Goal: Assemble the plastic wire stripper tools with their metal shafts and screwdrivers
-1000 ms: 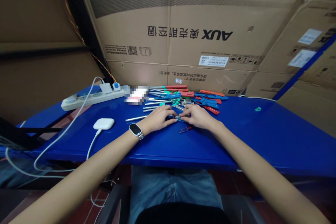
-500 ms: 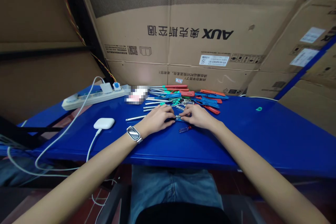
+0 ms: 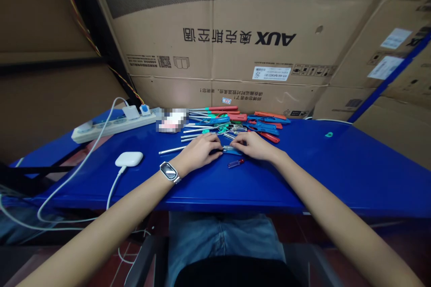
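Observation:
My left hand (image 3: 201, 151) rests on the table with its fingers curled and pinched. My right hand (image 3: 253, 145) faces it, thumb and forefinger pressed together. Between the fingertips lies a slim silvery part (image 3: 229, 147) with a blue strip (image 3: 233, 152) under it; the fingers hide its ends. A metal rod (image 3: 171, 150) sticks out to the left from behind my left hand; whether it joins the held part is hidden. Just in front lies a small clear, purplish piece with a red end (image 3: 235, 163).
Behind my hands are several metal rods (image 3: 193, 131), red handles (image 3: 224, 108) and blue handle pieces (image 3: 261, 126). A white earphone case (image 3: 129, 158) on a cable and a power strip (image 3: 101, 131) lie left. A green bit (image 3: 329, 134) lies right. A cardboard box (image 3: 235, 4) stands behind.
The view has shifted slightly. My right fingers have moved a little away from my left ones, and more of the silvery part and blue strip shows between them.

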`<state>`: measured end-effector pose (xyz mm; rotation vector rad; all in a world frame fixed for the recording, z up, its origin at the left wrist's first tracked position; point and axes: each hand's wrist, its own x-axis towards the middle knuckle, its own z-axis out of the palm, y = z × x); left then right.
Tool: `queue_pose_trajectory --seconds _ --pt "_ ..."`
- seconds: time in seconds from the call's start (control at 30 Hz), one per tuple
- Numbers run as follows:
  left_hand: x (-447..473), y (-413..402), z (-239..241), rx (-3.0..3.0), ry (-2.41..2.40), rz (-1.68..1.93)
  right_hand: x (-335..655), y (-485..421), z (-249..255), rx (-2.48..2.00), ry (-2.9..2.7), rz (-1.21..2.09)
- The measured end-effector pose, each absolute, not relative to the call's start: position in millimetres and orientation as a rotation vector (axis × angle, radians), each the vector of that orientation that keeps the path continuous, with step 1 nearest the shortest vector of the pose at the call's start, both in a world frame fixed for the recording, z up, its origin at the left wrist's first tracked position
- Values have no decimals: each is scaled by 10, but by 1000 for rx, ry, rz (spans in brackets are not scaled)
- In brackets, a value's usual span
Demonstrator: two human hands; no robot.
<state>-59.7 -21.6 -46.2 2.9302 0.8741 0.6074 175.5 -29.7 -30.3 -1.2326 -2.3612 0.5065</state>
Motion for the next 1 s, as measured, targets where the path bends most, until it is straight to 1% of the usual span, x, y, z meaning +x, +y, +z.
queue_pose_trajectory --seconds 0.13,0.43,0.63,0.77,1.0 --pt "-599 -219 -451 2931 889 584 1813 -235 -344 -1267 -2315 620" --pt "-590 -271 -454 2968 912 524 1867 -214 -364 -1397 -2370 514" --pt "-642 -261 -395 2893 891 587 1742 -271 -372 -1300 -2321 214" --pt "-814 -139 -353 2698 952 742 1539 -358 -386 -1221 -2303 167" --pt "-906 -5 -390 2613 1012 539 1328 -234 -459 -1243 -2280 256"
